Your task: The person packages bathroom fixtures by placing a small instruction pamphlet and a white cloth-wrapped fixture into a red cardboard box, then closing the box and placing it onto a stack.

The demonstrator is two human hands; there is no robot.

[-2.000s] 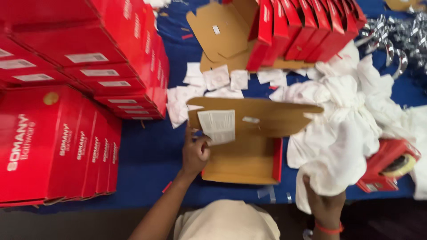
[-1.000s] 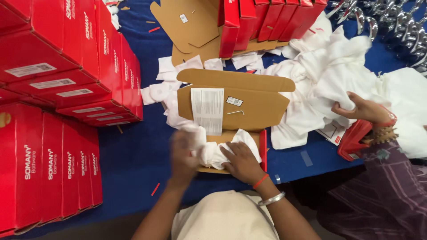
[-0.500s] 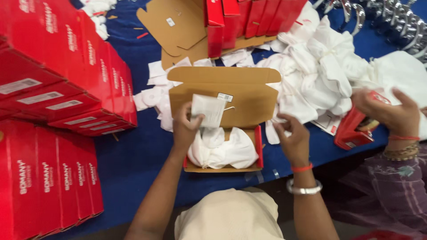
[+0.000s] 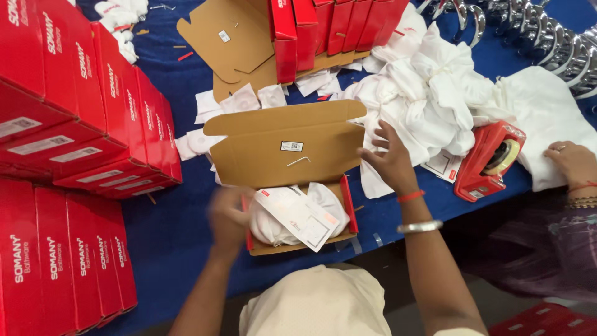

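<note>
An open cardboard box (image 4: pixel 283 152) with red sides lies on the blue table, lid flap raised. Inside it sits a white cloth bundle (image 4: pixel 270 225) with a white printed leaflet (image 4: pixel 303 216) lying across it. My left hand (image 4: pixel 229 219), blurred, is at the box's left front corner, beside the bundle; its fingers look loosely curled and hold nothing I can see. My right hand (image 4: pixel 389 160) hovers with fingers spread at the right end of the lid flap, over the edge of a pile of white cloth pouches (image 4: pixel 435 99).
Stacks of red boxes (image 4: pixel 68 143) fill the left side. Flat cartons and more red boxes (image 4: pixel 323 28) stand at the back. A red tape dispenser (image 4: pixel 491 160) lies to the right, near another person's hand (image 4: pixel 572 163). Chrome fittings (image 4: pixel 547 31) line the far right corner.
The leaflet, held up by my left hand before, now lies on the bundle in the box. My left hand dropped to the box's left corner; my right hand rose toward the lid's right end.
</note>
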